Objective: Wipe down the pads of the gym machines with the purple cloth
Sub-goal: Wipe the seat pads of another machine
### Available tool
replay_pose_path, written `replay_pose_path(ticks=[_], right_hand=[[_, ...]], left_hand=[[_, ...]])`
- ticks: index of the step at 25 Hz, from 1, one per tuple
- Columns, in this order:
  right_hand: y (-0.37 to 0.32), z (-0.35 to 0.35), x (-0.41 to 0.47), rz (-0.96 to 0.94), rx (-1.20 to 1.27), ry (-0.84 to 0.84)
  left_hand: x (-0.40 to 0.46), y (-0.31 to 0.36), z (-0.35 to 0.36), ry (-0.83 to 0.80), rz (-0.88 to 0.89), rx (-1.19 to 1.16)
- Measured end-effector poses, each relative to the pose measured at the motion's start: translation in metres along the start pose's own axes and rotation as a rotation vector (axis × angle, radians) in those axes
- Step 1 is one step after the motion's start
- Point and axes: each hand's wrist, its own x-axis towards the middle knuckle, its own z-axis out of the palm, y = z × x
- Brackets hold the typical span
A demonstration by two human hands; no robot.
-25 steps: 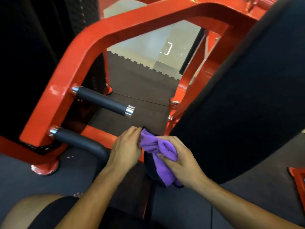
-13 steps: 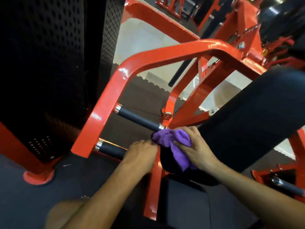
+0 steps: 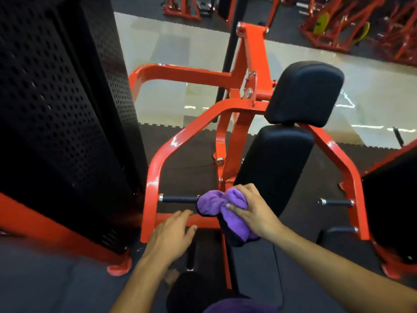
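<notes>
Nearest the camera, the left hand reaches forward with its fingers loosely spread and nothing in it, hovering over the low red crossbar of the machine; whether it touches the bar is unclear. Just to its right, the right hand has its fingers and thumb curled round the bunched purple cloth and holds it against the lower end of the black back pad. The cloth's dark underside hangs below the hand. A short black handle juts out from the red frame just left of the cloth. Above the back pad sits a black head pad. A tall black perforated cover stands to the left. Farther off, pale floor and more red machines lie blurred.
</notes>
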Motion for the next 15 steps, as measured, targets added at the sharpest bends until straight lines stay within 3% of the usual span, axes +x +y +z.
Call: replay_pose_path(ticks=[7, 15], right_hand=[[-0.018, -0.02, -0.05, 0.103, 0.15, 0.148], [0.025, -0.028, -0.08, 0.208, 0.152, 0.205]], left_hand=[[-0.025, 0.009, -0.029, -0.061, 0.04, 0.049], [0.004, 0.011, 0.001, -0.313, 0.237, 0.113]])
